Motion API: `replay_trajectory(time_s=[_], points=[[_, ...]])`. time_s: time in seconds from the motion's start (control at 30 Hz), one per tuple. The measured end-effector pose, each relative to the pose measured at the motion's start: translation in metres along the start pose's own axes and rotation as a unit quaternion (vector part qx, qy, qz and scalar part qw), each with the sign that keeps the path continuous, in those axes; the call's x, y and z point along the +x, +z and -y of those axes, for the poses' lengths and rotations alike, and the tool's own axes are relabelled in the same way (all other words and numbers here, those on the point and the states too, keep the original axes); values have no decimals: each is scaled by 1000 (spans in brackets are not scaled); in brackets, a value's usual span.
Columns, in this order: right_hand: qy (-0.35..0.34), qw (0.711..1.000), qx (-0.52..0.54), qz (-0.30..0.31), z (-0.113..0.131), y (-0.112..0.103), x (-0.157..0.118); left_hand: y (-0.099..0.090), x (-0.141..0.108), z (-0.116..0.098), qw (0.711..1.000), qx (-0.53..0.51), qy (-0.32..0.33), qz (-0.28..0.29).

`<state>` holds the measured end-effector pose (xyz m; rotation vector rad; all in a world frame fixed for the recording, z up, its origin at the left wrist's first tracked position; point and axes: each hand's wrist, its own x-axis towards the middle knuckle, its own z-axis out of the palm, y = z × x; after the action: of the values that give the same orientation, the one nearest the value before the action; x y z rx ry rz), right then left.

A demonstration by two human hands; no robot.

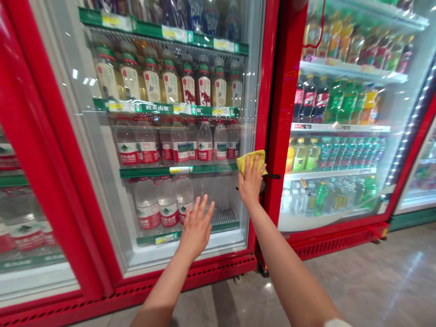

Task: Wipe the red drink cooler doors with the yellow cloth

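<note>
My right hand presses a yellow cloth against the right edge of the glass door, by its red frame. The cloth lies under the fingers, and part of it shows above them. My left hand is at the lower part of the same glass door, fingers spread, with nothing in it. Behind the glass, large water bottles with red and white labels stand left of that hand. A dark strap or handle sticks out beside my right hand.
Bottled drinks fill shelves higher in this red fridge. A second fridge with colourful bottles stands to the right, and another glass door is at the left. Grey floor shows below, with a small caster under the fridge.
</note>
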<state>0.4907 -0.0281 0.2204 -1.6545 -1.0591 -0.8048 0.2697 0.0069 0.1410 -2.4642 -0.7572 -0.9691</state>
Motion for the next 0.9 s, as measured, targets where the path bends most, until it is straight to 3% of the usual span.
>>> replay_trajectory(time_s=[0.1,0.2,0.3,0.4,0.47,0.53,0.6,0.67,0.77,0.9], points=[[-112,990,-52,67,6,0,-28,-14,7,10,1000,11,17,-6],[-182,977,-57,98,-17,-1,-48,-29,9,27,999,28,38,-15],[-94,996,-3,2,-36,1,-27,-41,13,44,997,43,54,-20],[-7,995,37,-93,-26,7,3,-51,24,57,997,47,65,-17],[6,996,15,-89,-12,11,2,-57,34,63,996,48,76,-15],[-22,999,-23,-28,-3,13,-18,-64,42,71,994,52,95,-15],[-69,996,-36,43,-4,13,-41,-70,45,83,991,59,118,-19],[-54,997,-34,43,-8,12,-51,-77,44,99,988,70,138,-24],[15,1000,-14,-11,-2,12,-26,-86,42,124,983,82,160,-27],[70,996,-1,-54,47,19,9,-96,42,145,980,83,183,-10]])
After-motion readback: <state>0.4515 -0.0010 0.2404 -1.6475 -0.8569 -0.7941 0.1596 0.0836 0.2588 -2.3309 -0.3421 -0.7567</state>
